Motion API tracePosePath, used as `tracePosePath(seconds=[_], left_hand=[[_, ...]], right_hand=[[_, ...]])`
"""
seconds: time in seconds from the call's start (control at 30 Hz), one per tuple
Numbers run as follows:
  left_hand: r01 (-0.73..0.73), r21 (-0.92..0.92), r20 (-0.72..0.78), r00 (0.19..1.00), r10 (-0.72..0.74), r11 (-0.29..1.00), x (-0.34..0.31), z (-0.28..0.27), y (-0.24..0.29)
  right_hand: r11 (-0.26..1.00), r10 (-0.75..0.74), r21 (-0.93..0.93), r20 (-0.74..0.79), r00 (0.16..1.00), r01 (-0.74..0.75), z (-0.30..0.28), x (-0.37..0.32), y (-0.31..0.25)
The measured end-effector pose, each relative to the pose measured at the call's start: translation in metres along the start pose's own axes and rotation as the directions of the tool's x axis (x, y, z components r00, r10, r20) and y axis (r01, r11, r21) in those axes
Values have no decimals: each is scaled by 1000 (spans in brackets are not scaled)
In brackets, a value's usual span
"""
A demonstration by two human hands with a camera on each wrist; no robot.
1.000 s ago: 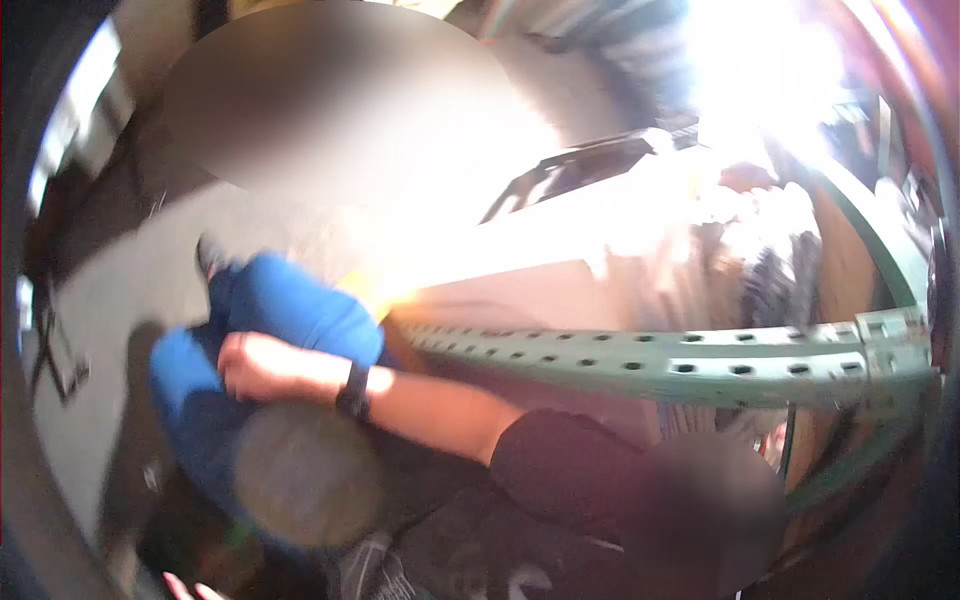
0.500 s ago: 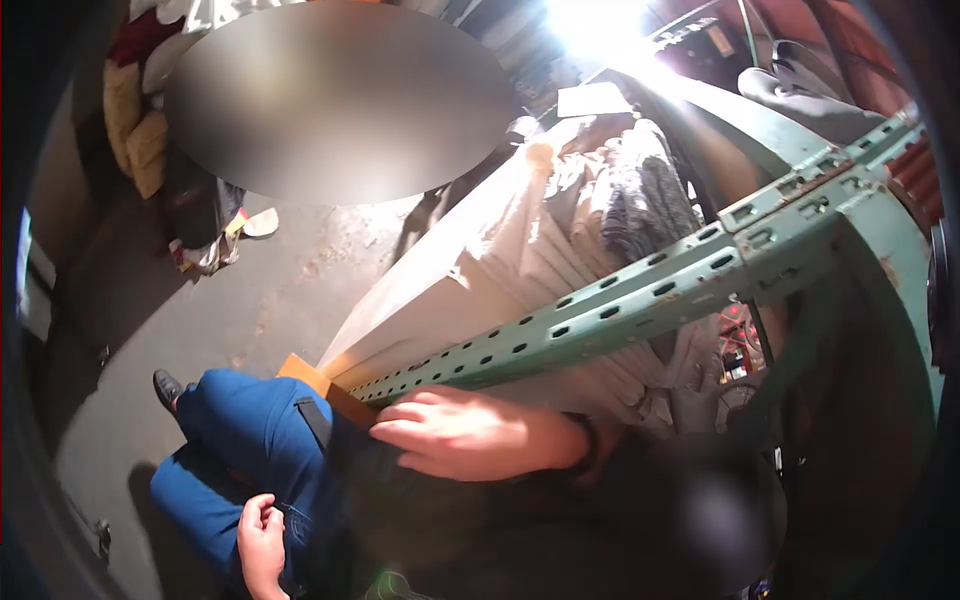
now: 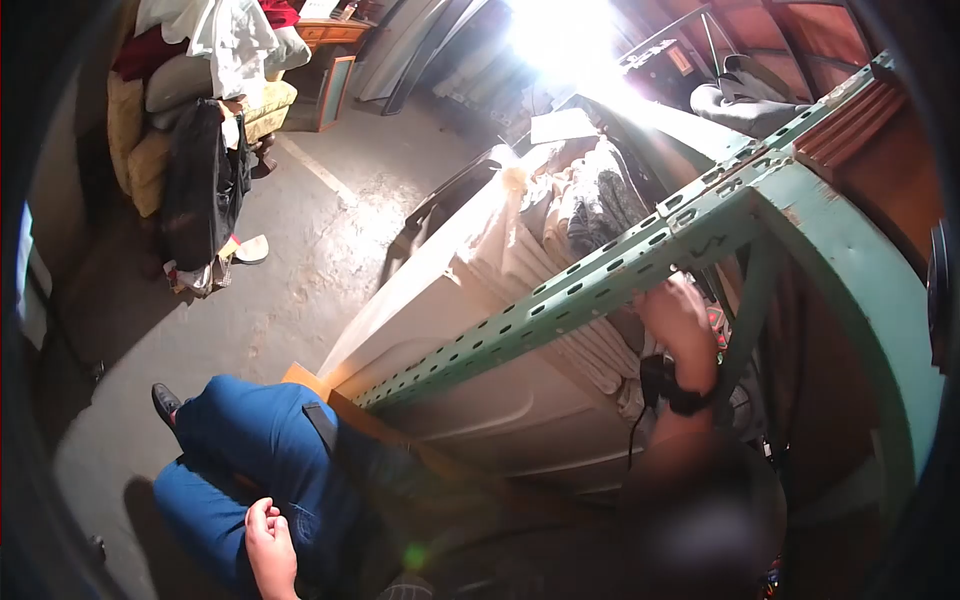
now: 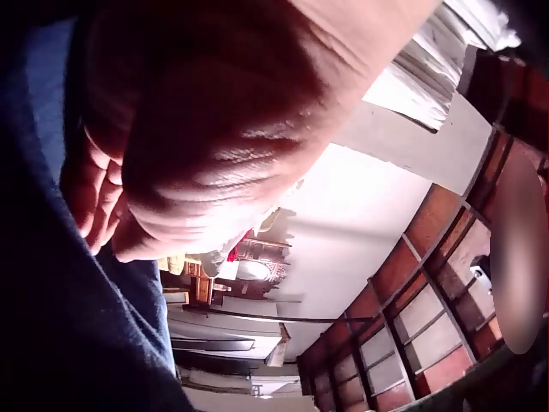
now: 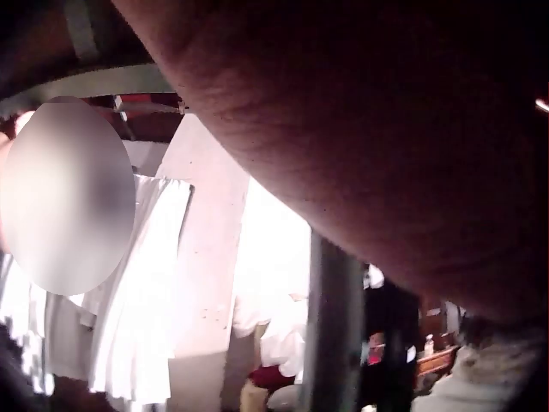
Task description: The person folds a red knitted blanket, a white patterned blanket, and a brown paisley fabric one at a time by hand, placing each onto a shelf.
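My left hand [image 3: 268, 548] lies against the blue trousers [image 3: 245, 425], its fingers loosely curled with nothing in them. The left wrist view shows its palm [image 4: 232, 146] close up beside the blue cloth. At the right, my right hand [image 3: 678, 315] reaches up to the lower edge of a green perforated metal beam [image 3: 540, 315], next to a stack of folded cloths [image 3: 600, 350]. I cannot tell whether it grips anything, as its fingertips are blurred by the beam. A dark strap [image 3: 680, 385] with a cable circles that wrist.
A curved green upright [image 3: 850, 260] meets the beam at the right. Grey folded textiles [image 3: 600, 210] lie beyond it. A pale boxy surface [image 3: 410, 300] runs along the beam. Across the concrete floor [image 3: 300, 250] stands a chair heaped with clothes [image 3: 205, 180]; a bright lamp glares at the back.
My right hand has gone from over the trousers to before the beam's near end, then right and up to the beam's lower edge. The left hand has come into view on the trousers.
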State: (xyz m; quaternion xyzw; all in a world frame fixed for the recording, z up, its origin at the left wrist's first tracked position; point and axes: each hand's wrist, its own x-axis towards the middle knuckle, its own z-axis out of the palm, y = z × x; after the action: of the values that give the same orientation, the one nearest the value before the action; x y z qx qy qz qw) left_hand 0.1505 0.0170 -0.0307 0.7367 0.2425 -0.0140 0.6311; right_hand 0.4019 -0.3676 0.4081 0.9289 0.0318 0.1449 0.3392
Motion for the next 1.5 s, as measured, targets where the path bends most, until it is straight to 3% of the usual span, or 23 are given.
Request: tracePosePath(seconds=[0.03,0.1,0.2,0.27,0.33,0.37,0.47,0.53,0.63,0.9,1.07,1.17,1.27,1.37,1.43,1.5], left_hand=[[-35,50,-22,999,36,998,-3,0,8],[-6,61,-22,1000,8,998,-7,-2,18],[-20,77,-35,999,23,997,-6,-1,17],[-54,84,-41,997,58,995,-7,0,15],[-25,60,-21,999,27,998,-2,2,5],[-131,176,-8,991,134,976,-9,-13,51],[-168,161,-31,984,175,973,-5,-8,41],[-168,154,-21,985,173,974,-3,-10,49],[-211,193,-2,977,215,958,-2,-10,46],[-183,182,30,983,181,966,-8,-11,50],[-190,204,37,982,187,960,-10,-16,51],[-206,197,61,978,198,958,-11,-15,49],[-227,176,78,973,216,958,-12,-17,41],[-207,153,70,978,198,966,-15,-21,44],[-193,127,48,981,189,973,-11,-16,29],[-220,146,-6,975,223,965,-6,-7,6]], right_hand=[[1000,7,14,139,990,-9,7,19,16],[976,-9,216,-102,995,30,68,55,55],[925,30,376,-213,977,54,91,111,65],[800,293,534,48,955,-273,57,138,38],[847,14,532,-43,999,11,85,145,66],[761,58,645,36,998,-68,84,154,69],[702,67,700,121,990,-133,62,150,61],[644,39,761,68,997,-77,66,149,61],[676,158,737,-119,980,-19,80,141,65],[932,244,334,-285,927,-143,87,89,54],[973,227,110,-322,919,-202,39,18,4],[949,305,171,-299,904,-264,-20,-33,-35],[970,229,64,68,971,-233,-73,-61,-44],[975,-108,221,429,897,12,-122,-82,-53],[802,-473,574,438,765,167,-147,-92,-72],[327,-769,872,22,639,364,-128,-92,-101]])
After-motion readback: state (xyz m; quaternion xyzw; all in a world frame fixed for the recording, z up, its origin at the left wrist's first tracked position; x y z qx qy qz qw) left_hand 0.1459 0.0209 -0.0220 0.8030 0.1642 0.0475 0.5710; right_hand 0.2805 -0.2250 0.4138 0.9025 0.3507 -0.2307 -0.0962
